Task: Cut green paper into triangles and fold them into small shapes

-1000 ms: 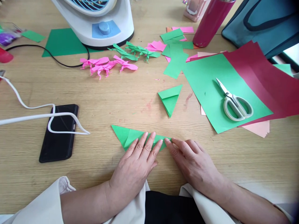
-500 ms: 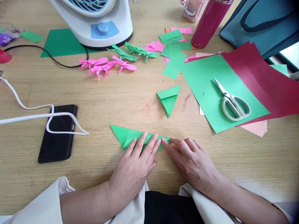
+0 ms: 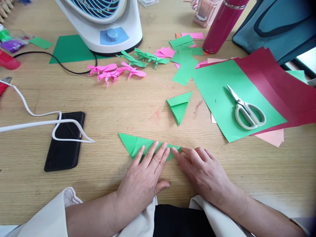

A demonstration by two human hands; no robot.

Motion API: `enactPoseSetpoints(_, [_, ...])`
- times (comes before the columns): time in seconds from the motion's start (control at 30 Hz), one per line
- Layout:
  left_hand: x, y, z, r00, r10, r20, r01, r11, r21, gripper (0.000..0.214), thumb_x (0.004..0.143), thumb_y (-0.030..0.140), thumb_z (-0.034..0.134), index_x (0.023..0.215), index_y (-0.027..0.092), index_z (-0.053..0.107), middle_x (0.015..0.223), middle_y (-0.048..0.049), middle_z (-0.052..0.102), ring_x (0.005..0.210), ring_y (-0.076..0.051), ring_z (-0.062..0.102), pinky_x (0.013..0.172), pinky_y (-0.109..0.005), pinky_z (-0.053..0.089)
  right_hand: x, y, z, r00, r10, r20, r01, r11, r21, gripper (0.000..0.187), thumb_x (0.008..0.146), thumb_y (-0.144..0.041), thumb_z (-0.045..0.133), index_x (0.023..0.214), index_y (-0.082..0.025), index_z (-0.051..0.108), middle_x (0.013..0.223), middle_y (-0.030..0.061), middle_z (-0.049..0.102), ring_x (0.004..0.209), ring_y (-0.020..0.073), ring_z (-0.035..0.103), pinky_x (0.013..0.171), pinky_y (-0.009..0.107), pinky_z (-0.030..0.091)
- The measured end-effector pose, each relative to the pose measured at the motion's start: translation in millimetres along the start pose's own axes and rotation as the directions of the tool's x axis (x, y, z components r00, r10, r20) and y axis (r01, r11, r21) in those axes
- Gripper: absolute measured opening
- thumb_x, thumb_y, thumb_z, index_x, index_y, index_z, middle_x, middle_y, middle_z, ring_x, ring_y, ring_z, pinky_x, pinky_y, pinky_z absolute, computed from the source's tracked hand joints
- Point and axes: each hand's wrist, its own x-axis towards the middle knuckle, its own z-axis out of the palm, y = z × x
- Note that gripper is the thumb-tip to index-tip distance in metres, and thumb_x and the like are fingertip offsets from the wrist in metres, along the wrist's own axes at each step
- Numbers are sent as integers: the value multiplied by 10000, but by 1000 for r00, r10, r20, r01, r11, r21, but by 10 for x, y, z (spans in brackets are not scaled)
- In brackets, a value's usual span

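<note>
A folded sheet of green paper (image 3: 128, 144) lies on the table in front of me, its long side running left to right. My left hand (image 3: 145, 171) rests flat on its middle, fingers spread and thumb out to the side, hiding part of the lower edge. At the paper's right corner, my right hand (image 3: 201, 168) has thumb and forefinger closed on the tip, its other fingers curled. Just beyond sits a smaller folded green paper triangle (image 3: 181, 108), touched by neither hand.
Scissors (image 3: 247, 110) lie on a green sheet (image 3: 212, 82) at right, over dark red sheets (image 3: 276, 85). Pink (image 3: 112, 72) and green folded paper figures (image 3: 145, 58) stand near a white fan base (image 3: 118, 19). A black phone (image 3: 65, 144) lies left under a white cable (image 3: 29, 124).
My left thumb has moved out away from the other fingers. Both hands otherwise stay in place on the green paper. The whole view has shifted slightly.
</note>
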Motion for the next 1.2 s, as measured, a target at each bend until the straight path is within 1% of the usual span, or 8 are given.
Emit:
enactPoseSetpoints(0.13, [-15, -3, 16, 1000, -4, 12, 4, 1000, 2, 817, 895, 709, 415, 1494, 154, 406, 1598, -43, 324, 1460, -271, 314, 1139, -482, 308, -4, 3, 6, 1000, -2, 3, 2, 1000, -2, 480, 888, -126, 546, 1368, -116, 546, 1081, 128, 609, 805, 236, 483, 647, 380, 404])
enactPoseSetpoints(0.37, [-36, 0, 61, 1000, -26, 8, 26, 1000, -11, 863, 892, 731, 379, 1525, 146, 346, 1614, -85, 271, 1484, -264, 268, 1172, -488, 231, -8, -5, 18, 1000, 6, -1, -6, 1000, -18, 484, 890, -143, 567, 1373, -128, 541, 1079, 118, 621, 816, 236, 491, 652, 381, 404])
enactPoseSetpoints(0.57, [-56, 17, 82, 999, -36, 4, 36, 999, -10, 889, 878, 738, 400, 1527, 133, 338, 1614, -103, 272, 1483, -279, 269, 1175, -504, 227, -20, -12, 21, 1000, 18, -2, -18, 999, -36, 482, 894, -162, 581, 1374, -132, 541, 1100, 114, 628, 822, 236, 494, 652, 381, 397])
enactPoseSetpoints(0.77, [-86, 38, 100, 998, -60, -3, 60, 998, -11, 909, 865, 753, 397, 1514, 117, 363, 1614, -127, 270, 1483, -294, 268, 1185, -510, 214, -30, -27, 16, 999, 35, 6, -34, 999, -38, 470, 923, -195, 571, 1388, -144, 529, 1137, 107, 636, 826, 228, 501, 662, 381, 400])
enactPoseSetpoints(0.97, [-165, 45, 127, 995, -96, -6, 96, 995, -2, 909, 897, 734, 322, 1529, 81, 317, 1614, -152, 257, 1488, -315, 251, 1183, -515, 210, -26, -51, -2, 998, 66, 13, -66, 997, -37, 438, 958, -202, 519, 1394, -154, 514, 1161, 106, 643, 834, 223, 516, 670, 383, 414])
enactPoseSetpoints(1.03, [-210, 33, 137, 994, -110, -9, 110, 994, 15, 906, 911, 722, 288, 1527, 59, 311, 1608, -173, 265, 1487, -327, 251, 1175, -518, 217, -26, -61, -9, 997, 81, 15, -80, 996, -32, 448, 950, -208, 533, 1393, -146, 507, 1154, 111, 642, 842, 229, 523, 669, 386, 421])
enactPoseSetpoints(1.13, [-304, -6, 149, 992, -122, -26, 122, 992, 35, 924, 919, 717, 267, 1517, 14, 308, 1590, -217, 287, 1478, -350, 266, 1164, -518, 229, -30, -72, -19, 995, 98, 13, -98, 995, -25, 457, 946, -233, 545, 1381, -101, 506, 1141, 130, 643, 848, 240, 527, 661, 392, 436])
enactPoseSetpoints(1.2, [-383, -36, 155, 990, -134, -39, 135, 990, 41, 941, 919, 717, 268, 1519, -8, 282, 1577, -241, 303, 1471, -360, 279, 1161, -513, 233, -38, -76, -27, 994, 107, 7, -107, 994, -30, 447, 955, -244, 524, 1368, -73, 513, 1160, 147, 639, 854, 246, 526, 661, 395, 448])
